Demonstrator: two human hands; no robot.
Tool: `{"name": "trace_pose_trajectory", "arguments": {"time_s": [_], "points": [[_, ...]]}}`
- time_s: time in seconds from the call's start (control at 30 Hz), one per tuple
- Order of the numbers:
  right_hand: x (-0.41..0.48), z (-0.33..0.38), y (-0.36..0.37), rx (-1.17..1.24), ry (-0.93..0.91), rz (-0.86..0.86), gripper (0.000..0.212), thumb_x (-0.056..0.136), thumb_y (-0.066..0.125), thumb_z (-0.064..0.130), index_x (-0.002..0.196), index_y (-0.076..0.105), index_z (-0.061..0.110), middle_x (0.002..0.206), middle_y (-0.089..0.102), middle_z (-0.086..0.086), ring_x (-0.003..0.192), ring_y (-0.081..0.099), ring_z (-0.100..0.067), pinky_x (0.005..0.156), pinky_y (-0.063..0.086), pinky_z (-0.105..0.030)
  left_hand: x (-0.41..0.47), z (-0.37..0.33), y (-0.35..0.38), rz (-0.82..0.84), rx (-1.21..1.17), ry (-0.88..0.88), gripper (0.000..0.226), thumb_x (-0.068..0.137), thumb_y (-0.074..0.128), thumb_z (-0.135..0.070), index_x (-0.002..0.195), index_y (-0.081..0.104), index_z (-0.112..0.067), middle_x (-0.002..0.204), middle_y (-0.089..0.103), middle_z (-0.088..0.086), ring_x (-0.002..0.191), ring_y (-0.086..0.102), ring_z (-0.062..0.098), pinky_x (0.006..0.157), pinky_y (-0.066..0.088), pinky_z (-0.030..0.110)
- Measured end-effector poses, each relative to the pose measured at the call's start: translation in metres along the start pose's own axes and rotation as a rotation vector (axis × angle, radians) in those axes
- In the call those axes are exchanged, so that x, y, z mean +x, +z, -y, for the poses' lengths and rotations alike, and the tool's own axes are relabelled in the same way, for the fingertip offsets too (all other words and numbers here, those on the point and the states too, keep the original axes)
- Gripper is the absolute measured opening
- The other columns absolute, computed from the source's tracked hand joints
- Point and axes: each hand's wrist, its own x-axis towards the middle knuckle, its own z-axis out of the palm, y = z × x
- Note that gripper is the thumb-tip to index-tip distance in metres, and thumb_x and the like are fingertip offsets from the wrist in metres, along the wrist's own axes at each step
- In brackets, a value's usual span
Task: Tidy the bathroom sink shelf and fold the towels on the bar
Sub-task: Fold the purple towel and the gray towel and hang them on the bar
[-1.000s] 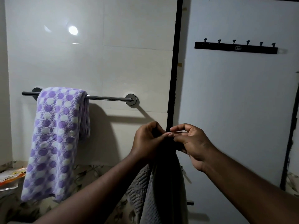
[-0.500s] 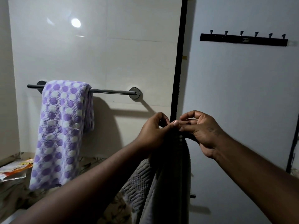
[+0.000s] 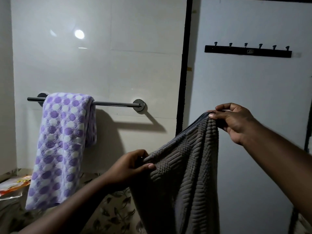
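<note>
The soft, limp grey ribbed towel (image 3: 182, 174) is pinched along its top hem by the left hand (image 3: 130, 166) and the raised right hand (image 3: 234, 120), corners judged best for folding.

The grey towel (image 3: 185, 183) runs off the bottom edge, the dotted towel (image 3: 59, 149) covers most of the left mount of the towel bar (image 3: 114, 104), the label on the hook rack (image 3: 248, 52) is too small to read, and what may be an orange packet (image 3: 13, 185) is cut by the left edge.
</note>
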Motion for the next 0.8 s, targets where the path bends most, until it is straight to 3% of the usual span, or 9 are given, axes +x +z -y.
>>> {"name": "trace_pose_trajectory", "arguments": {"time_s": [0.1, 0.2, 0.3, 0.43, 0.57, 0.63, 0.7, 0.8], "points": [[0.005, -0.003, -0.008, -0.033, 0.020, 0.001, 0.034, 0.079, 0.071, -0.017, 0.089, 0.061, 0.014, 0.083, 0.078, -0.007, 0.070, 0.074, -0.016, 0.063, 0.061, -0.027, -0.006, 0.006, -0.021, -0.010, 0.229, 0.067, 0.048, 0.088, 0.061, -0.070, 0.082, 0.055, -0.023, 0.066, 0.050, -0.007, 0.067, 0.043, 0.006, 0.063, 0.039, 0.034], [0.009, -0.009, -0.013, -0.052, 0.049, -0.020, 0.033, 0.081, 0.069, -0.017, 0.091, 0.060, 0.013, 0.088, 0.077, -0.010, 0.076, 0.072, -0.020, 0.070, 0.059, -0.032, -0.003, 0.004, -0.042, -0.237, 0.724, 0.246, 0.048, 0.088, 0.041, -0.081, 0.085, 0.058, -0.036, 0.063, 0.058, -0.013, 0.072, 0.041, -0.001, 0.085, 0.030, 0.025], [0.012, -0.014, -0.019, -0.062, 0.064, -0.044, 0.034, 0.082, 0.068, -0.018, 0.090, 0.059, 0.014, 0.089, 0.076, -0.009, 0.076, 0.071, -0.020, 0.071, 0.057, -0.034, 0.004, -0.006, -0.066, -0.307, 0.898, 0.421, 0.040, 0.091, 0.045, -0.077, 0.089, 0.064, -0.041, 0.076, 0.056, -0.027, 0.090, 0.039, -0.009, 0.094, 0.026, 0.033], [0.015, -0.019, -0.029, -0.073, 0.089, -0.088, 0.034, 0.082, 0.067, -0.018, 0.087, 0.058, 0.015, 0.086, 0.076, -0.006, 0.075, 0.072, -0.017, 0.069, 0.056, -0.033, 0.013, -0.023, -0.084, -0.227, 1.025, 0.525, 0.036, 0.094, 0.043, -0.075, 0.098, 0.060, -0.044, 0.098, 0.054, -0.028, 0.105, 0.040, 0.002, 0.100, 0.027, 0.036], [0.017, -0.028, -0.040, -0.065, 0.127, -0.155, 0.033, 0.083, 0.070, -0.015, 0.082, 0.058, 0.016, 0.083, 0.070, -0.003, 0.074, 0.069, -0.015, 0.073, 0.057, -0.032, 0.025, -0.045, -0.102, -0.234, 1.000, 0.511, 0.037, 0.098, 0.040, -0.068, 0.100, 0.064, -0.039, 0.117, 0.052, -0.014, 0.104, 0.051, 0.015, 0.087, 0.047, 0.041], [0.016, -0.031, -0.044, -0.055, 0.138, -0.159, 0.032, 0.083, 0.071, -0.013, 0.081, 0.059, 0.017, 0.082, 0.068, -0.002, 0.073, 0.069, -0.014, 0.068, 0.056, -0.029, 0.029, -0.055, -0.108, -0.226, 0.974, 0.458, 0.038, 0.100, 0.035, -0.068, 0.098, 0.059, -0.038, 0.105, 0.052, -0.017, 0.086, 0.056, 0.012, 0.070, 0.052, 0.035], [0.015, -0.033, -0.045, -0.041, 0.145, -0.154, 0.032, 0.084, 0.071, -0.012, 0.081, 0.059, 0.017, 0.083, 0.068, -0.003, 0.073, 0.069, -0.014, 0.067, 0.055, -0.029, 0.033, -0.063, -0.106, -0.243, 0.937, 0.446, 0.036, 0.100, 0.034, -0.067, 0.093, 0.052, -0.037, 0.086, 0.049, -0.020, 0.068, 0.051, 0.005, 0.057, 0.046, 0.029], [0.013, -0.037, -0.046, 0.022, 0.128, -0.105, 0.030, 0.086, 0.067, -0.013, 0.084, 0.059, 0.016, 0.087, 0.066, -0.004, 0.079, 0.069, -0.016, 0.071, 0.055, -0.030, 0.041, -0.070, -0.105, -0.331, 0.793, 0.438, 0.031, 0.095, 0.050, -0.061, 0.085, 0.047, -0.032, 0.068, 0.052, -0.020, 0.065, 0.053, -0.001, 0.055, 0.039, 0.022]]}}
